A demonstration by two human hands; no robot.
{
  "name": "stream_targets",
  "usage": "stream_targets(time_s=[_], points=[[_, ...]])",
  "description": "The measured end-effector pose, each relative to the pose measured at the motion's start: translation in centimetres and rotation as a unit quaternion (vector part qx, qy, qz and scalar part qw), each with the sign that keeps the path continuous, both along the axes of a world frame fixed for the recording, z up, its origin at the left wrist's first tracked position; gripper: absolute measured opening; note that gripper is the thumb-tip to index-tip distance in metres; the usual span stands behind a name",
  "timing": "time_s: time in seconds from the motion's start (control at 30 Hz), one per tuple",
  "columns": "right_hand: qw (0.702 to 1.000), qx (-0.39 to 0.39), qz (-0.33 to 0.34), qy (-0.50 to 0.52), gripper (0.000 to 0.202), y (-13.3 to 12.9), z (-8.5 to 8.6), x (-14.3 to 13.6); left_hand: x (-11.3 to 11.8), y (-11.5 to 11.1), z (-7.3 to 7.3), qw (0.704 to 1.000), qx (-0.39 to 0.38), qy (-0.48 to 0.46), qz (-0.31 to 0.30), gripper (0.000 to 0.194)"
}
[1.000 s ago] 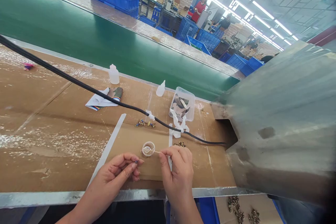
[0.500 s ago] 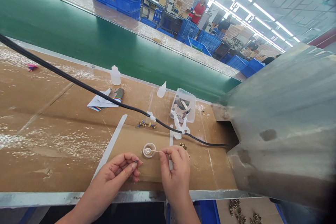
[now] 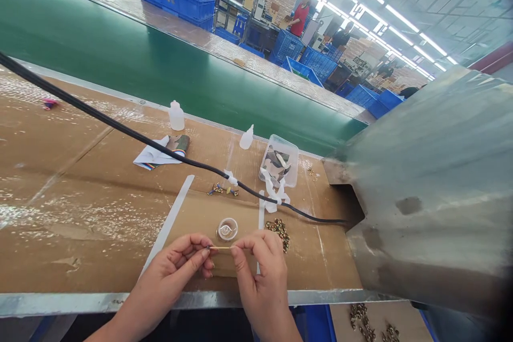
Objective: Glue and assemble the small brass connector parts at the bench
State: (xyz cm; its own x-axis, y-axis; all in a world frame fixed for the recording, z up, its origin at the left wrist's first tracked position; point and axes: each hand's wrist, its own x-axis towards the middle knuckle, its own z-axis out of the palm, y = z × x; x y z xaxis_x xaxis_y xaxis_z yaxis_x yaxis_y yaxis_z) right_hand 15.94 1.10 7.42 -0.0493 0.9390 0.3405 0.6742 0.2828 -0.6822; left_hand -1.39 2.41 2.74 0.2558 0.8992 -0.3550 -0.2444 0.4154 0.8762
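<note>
My left hand point(image 3: 182, 259) pinches a small dark piece, too tiny to name, between thumb and fingertips. In my right hand point(image 3: 260, 264) is a thin wooden toothpick point(image 3: 220, 248), held at one end. Its other tip meets the small piece at my left fingertips. Just beyond the toothpick stands a small clear round cup point(image 3: 227, 229) with a little clear liquid in it. To the right of the cup, partly behind my right hand, lies a pile of small brass-coloured metal parts point(image 3: 279, 232). A few small blue-and-gold pieces point(image 3: 223, 189) lie behind the cup.
A black cable point(image 3: 132, 132) crosses the cardboard-covered table. Behind it are two white bottles point(image 3: 176, 116), a folded camouflage cloth point(image 3: 176, 145) and a clear plastic box point(image 3: 294, 165). A green conveyor belt point(image 3: 168, 72) runs beyond. A metal housing point(image 3: 433, 187) stands at right.
My right hand has moved left and slightly nearer me, bringing the toothpick from the cup to the piece in my left hand. More of the brass pile shows. My left hand has stayed put.
</note>
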Motion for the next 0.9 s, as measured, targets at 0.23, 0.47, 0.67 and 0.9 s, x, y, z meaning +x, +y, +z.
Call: stream_targets(time_s=[0.23, 0.47, 0.67, 0.9], points=[[1.0, 0.016, 0.006, -0.013, 0.009, -0.1, 0.4, 0.2, 0.1, -0.1, -0.3, 1.0, 0.0, -0.001, -0.001, 0.024], [1.0, 0.012, 0.009, -0.009, 0.01, -0.1, 0.3, 0.3, 0.0, -0.1, -0.2, 1.0, 0.002, 0.001, -0.006, 0.027], [1.0, 0.007, -0.001, -0.001, 0.011, -0.1, 0.6, 0.3, -0.2, -0.2, -0.5, 1.0, -0.002, 0.011, -0.006, 0.029], [0.996, 0.05, -0.064, -0.035, 0.008, 1.3, -0.3, 1.5, 0.0, 0.0, -0.3, 0.999, 0.011, 0.042, 0.007, 0.037]])
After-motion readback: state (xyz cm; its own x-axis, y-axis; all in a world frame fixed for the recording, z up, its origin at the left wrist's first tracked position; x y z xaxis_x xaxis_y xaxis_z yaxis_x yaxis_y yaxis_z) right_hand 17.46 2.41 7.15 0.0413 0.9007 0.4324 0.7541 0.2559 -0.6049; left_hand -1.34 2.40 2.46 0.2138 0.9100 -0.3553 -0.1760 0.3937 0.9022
